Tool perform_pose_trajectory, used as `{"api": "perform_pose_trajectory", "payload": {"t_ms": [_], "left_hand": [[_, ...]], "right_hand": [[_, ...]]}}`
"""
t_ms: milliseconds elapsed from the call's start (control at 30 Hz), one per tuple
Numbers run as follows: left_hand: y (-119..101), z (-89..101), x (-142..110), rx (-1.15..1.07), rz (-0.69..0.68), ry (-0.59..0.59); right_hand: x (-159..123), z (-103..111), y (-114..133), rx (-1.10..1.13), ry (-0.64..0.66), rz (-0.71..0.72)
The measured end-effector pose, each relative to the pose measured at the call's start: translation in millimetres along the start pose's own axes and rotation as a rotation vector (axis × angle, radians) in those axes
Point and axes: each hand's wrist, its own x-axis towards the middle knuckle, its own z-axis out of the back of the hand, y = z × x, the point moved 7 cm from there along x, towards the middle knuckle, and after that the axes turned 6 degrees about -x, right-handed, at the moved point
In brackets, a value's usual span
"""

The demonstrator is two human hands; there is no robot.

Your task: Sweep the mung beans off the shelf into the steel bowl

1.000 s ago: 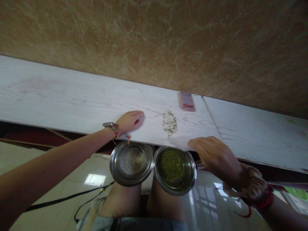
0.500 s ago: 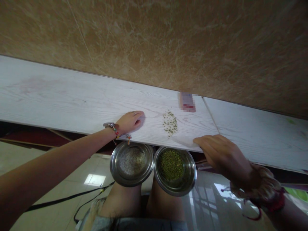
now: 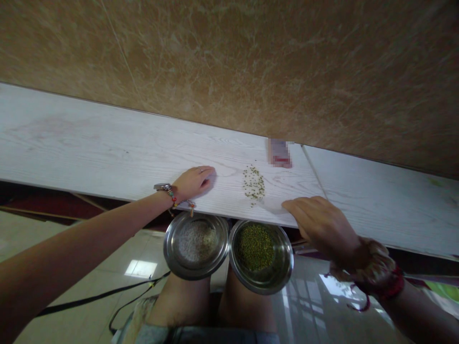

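Observation:
My left hand (image 3: pixel 193 182) rests on the white wooden shelf (image 3: pixel 89 148), its fingers stretched out and nothing in them. A loose patch of green mung beans (image 3: pixel 254 183) lies on the wood between my hands. My right hand (image 3: pixel 321 222) is closed at the shelf's front edge, on a pale see-through thing (image 3: pixel 271 206), perhaps a clear spoon, that points left to the beans' lower end. Below the edge, two steel bowls sit side by side above my knees. White grains like rice lie in the left bowl (image 3: pixel 172 260); more mung beans fill part of the right bowl (image 3: pixel 285 267).
A blurred-out small object (image 3: pixel 279 153) lies at the back of the shelf, near a seam. Behind the shelf rises a brown marbled wall (image 3: pixel 229 62). Dark straps (image 3: pixel 107 291) hang at lower left over the shiny tiled floor (image 3: pixel 308 306).
My right hand has shifted a little to the left along the shelf edge, bringing the pale see-through thing nearer the loose beans. My left hand has stayed in place.

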Motion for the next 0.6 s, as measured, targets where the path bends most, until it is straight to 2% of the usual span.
{"api": "perform_pose_trajectory", "payload": {"t_ms": [133, 300, 433, 600], "left_hand": [[-1, 0.1, 0, 0.001, 0.005, 0.020], [-2, 0.2, 1, -0.001, 0.011, 0.036], [-1, -0.4, 1, 0.009, 0.015, 0.038], [-2, 0.8, 1, 0.011, -0.005, 0.013]], "right_hand": [[3, -3, 5, -0.019, 0.003, 0.027], [-1, 9, 10, 0.017, 0.007, 0.053], [-6, 17, 9, 0.026, 0.031, 0.042], [-7, 14, 5, -0.006, 0.031, 0.016]]}}
